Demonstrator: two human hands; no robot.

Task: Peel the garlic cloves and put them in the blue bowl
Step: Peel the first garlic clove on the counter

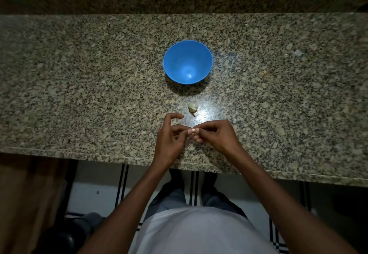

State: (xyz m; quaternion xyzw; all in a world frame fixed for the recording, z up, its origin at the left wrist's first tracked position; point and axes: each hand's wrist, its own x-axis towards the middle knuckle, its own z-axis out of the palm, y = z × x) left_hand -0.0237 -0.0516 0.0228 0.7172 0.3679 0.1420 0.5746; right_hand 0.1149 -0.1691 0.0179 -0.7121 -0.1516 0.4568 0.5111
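Observation:
A blue bowl (188, 62) stands upright on the speckled granite counter (79, 78), and nothing shows inside it. Just in front of it lies a pale piece of garlic bulb (192, 108) with a short stem. Nearer the counter's front edge, my left hand (171, 136) and my right hand (216, 134) meet fingertip to fingertip. Both pinch one small pale garlic clove (191, 131) between them, a little above the counter. My left index finger is raised and curled, free of the clove.
The counter's front edge (139, 159) runs just below my wrists. A raised granite ledge (179, 3) and a wooden wall close off the back. Below the counter are a tiled floor with dark stripes and my legs.

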